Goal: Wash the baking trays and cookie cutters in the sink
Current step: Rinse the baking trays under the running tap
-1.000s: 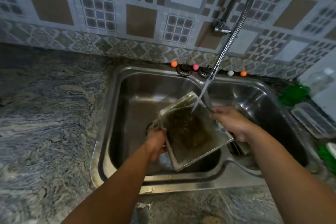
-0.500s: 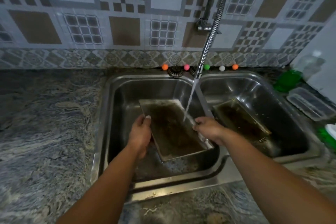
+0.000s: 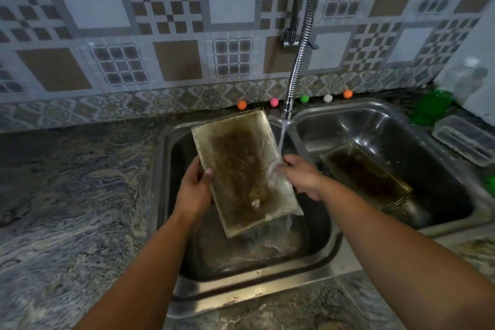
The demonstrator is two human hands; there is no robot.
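Desk point(image 3: 67, 209): mottled stone surface, nearest the camera, surrounding the steel double sink point(image 3: 249, 295).
Left hand point(image 3: 194, 191): grip clamped on the left long edge of the held baking tray point(image 3: 245, 169), thumb lying on its top face.
Right hand point(image 3: 301, 178): grip curled round the tray's right long edge, wet from the stream.
Held baking tray: rectangular, dark brown residue across its middle; held tilted above the left basin, far end raised; water runs off its near right corner into the basin.
Water stream point(image 3: 281, 139): falls from the spout onto the tray's right edge, beside the right hand.
Second baking tray point(image 3: 364, 171): lies tilted in the right basin, inside darkly soiled.
Clear plastic container point(image 3: 463, 139): on the desk, right of the sink.
Small coloured balls point(image 3: 273, 102): row along the sink's back rim, orange, pink, green, white, orange.
Faucet point(image 3: 298, 43): flexible metal hose, mounted on the patterned tile wall point(image 3: 160, 21).
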